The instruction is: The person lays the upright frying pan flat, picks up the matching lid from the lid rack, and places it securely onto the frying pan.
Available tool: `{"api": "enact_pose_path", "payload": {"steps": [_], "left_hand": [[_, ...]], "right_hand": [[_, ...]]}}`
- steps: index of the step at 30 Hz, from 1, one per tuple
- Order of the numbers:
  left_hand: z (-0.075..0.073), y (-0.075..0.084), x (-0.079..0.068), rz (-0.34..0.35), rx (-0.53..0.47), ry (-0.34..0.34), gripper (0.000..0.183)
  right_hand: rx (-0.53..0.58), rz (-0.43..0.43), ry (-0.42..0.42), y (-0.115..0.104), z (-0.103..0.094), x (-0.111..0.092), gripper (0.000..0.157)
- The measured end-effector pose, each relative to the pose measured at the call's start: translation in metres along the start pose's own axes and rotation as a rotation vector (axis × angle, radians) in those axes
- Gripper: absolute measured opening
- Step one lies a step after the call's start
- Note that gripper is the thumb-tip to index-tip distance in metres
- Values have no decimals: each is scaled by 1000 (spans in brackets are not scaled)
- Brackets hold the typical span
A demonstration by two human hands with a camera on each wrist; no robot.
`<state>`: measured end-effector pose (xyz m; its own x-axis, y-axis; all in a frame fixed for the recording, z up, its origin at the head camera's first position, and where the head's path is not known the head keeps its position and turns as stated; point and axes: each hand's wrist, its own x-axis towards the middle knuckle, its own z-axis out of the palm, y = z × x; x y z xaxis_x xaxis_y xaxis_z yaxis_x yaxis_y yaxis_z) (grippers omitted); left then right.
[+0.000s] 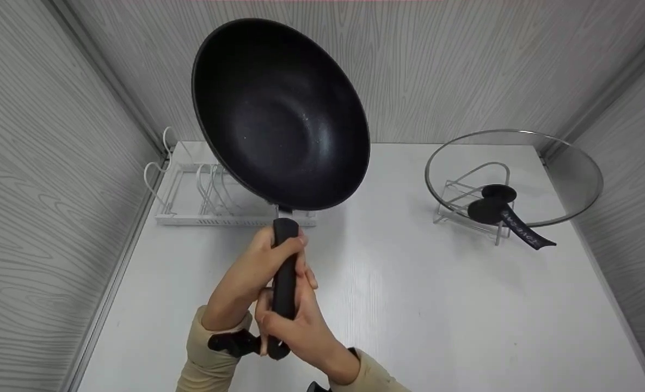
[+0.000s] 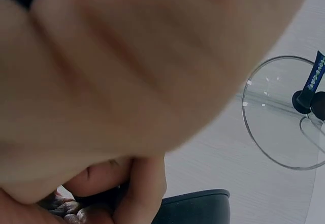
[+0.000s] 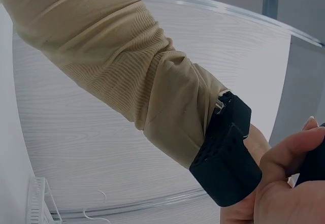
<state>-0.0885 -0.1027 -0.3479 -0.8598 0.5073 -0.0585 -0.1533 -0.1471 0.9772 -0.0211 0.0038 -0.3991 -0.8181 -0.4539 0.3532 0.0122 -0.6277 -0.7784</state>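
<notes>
A black frying pan [image 1: 278,120] is held up above the table, its deep inside turned toward the head camera. Both hands grip its black handle [image 1: 285,288]. The left hand [image 1: 249,267] holds the upper part near the pan, thumb laid across the handle. Lower down, the right hand [image 1: 308,326] wraps the handle near its end, its thumb also over it. In the left wrist view, the blurred left hand [image 2: 122,76] fills much of the picture, with a bit of the pan [image 2: 195,206] below. The right wrist view catches fingers [image 3: 289,153] at the handle's edge.
A white wire rack [image 1: 175,218] stands at the back left, partly behind the pan. On the right, a glass lid [image 1: 567,179] with a black knob and handle piece [image 1: 523,231] leans on a small wire stand [image 1: 464,226]. Grey wood-grain walls enclose the white table [image 1: 436,316].
</notes>
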Motion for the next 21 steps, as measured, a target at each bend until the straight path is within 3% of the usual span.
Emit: {"api": "enact_pose_path", "payload": {"steps": [10, 17, 21], "left_hand": [[0, -2, 0, -15, -139, 11, 32], [7, -10, 2, 25, -188, 57, 24], [11, -12, 3, 47, -217, 82, 18]], "right_hand": [[-91, 5, 59, -1, -1, 1, 94], [-218, 15, 90, -6, 1, 0, 75], [-276, 39, 116, -9, 3, 0, 77]]}}
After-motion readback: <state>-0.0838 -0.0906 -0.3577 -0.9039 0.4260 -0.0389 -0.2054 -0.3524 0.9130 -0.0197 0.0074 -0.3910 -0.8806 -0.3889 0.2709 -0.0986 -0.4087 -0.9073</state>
